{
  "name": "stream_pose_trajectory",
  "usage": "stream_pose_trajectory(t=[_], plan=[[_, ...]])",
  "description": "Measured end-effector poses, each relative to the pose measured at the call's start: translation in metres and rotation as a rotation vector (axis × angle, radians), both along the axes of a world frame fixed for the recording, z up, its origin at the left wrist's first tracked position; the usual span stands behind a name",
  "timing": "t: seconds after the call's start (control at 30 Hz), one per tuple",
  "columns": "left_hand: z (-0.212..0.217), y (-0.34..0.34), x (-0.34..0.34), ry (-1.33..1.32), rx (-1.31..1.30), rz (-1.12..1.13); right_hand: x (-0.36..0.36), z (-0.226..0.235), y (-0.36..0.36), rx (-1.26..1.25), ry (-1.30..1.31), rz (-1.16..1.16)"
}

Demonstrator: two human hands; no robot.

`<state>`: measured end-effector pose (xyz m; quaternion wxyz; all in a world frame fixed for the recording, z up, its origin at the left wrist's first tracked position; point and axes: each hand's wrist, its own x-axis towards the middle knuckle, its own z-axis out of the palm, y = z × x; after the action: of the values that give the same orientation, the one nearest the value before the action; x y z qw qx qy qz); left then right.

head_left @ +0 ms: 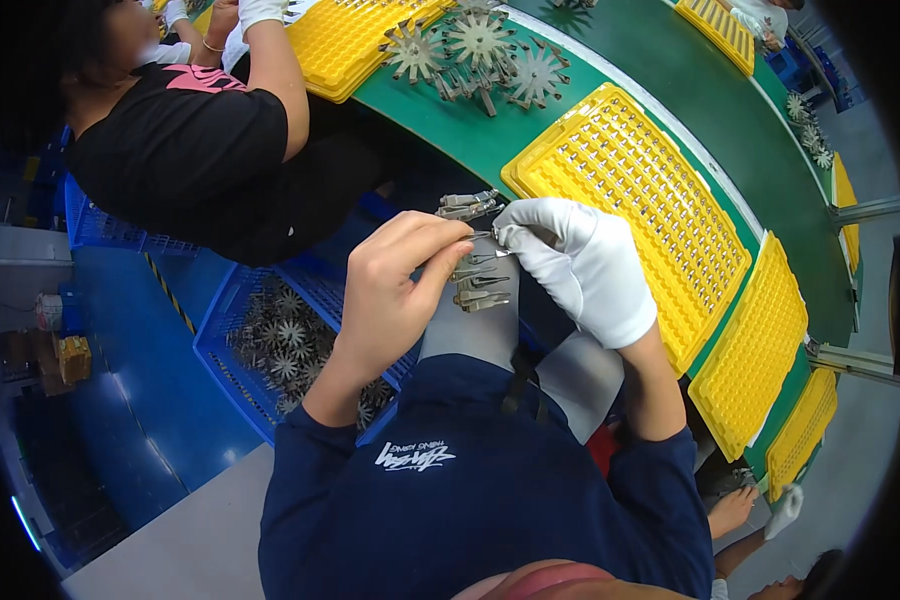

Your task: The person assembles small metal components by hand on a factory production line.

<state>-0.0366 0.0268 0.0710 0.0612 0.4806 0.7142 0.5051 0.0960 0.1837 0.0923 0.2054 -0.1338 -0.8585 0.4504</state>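
A star-shaped metal clip rack (482,299), with flat spring clips spread around it, stands in front of me above my lap. My bare left hand (400,290) is closed, its thumb and forefinger pinching one of the rack's metal clips at the tip. My right hand (585,270), in a white glove, meets it from the other side with fingers pinched together close to that clip. A small shiny bit shows under the gloved fingertips, too small to name. The rack's middle is partly hidden by my hands.
A yellow tray (620,160) with rows of small metal parts lies on the green table (440,130) to my right. Further yellow trays (750,350) line the table. Several star-shaped racks (480,42) stand ahead. A blue crate (235,365) of racks sits left; a co-worker (190,150) sits ahead left.
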Motion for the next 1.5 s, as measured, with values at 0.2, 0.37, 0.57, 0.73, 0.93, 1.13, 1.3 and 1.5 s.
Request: stream_pose_trajectory(t=[0.2, 0.37, 0.57, 0.73, 0.93, 1.13, 1.3, 1.5], plan=[[-0.002, 0.003, 0.000, 0.049, 0.028, -0.044, 0.000, 0.005, 0.000, -0.089, -0.026, 0.023], [-0.001, 0.005, 0.001, 0.078, 0.069, -0.066, 0.003, 0.000, 0.005, 0.043, 0.013, 0.005], [-0.001, 0.006, 0.002, 0.122, 0.080, -0.057, 0.005, -0.001, 0.006, 0.137, 0.035, 0.003], [0.000, 0.005, 0.003, 0.161, 0.081, -0.097, 0.007, 0.001, 0.005, 0.136, 0.038, 0.012], [-0.004, 0.011, 0.008, 0.202, 0.085, -0.072, 0.002, -0.008, -0.003, 0.223, 0.060, 0.079], [-0.022, 0.006, 0.017, 0.003, 0.048, -0.046, 0.014, -0.015, -0.001, 0.037, 0.075, 0.037], [-0.050, -0.014, 0.018, -0.435, 0.011, -0.005, 0.057, -0.037, 0.054, 0.177, -0.123, -0.242], [-0.061, -0.021, 0.012, -0.640, 0.030, -0.008, 0.069, -0.072, 0.114, 0.479, -0.275, -0.249]])
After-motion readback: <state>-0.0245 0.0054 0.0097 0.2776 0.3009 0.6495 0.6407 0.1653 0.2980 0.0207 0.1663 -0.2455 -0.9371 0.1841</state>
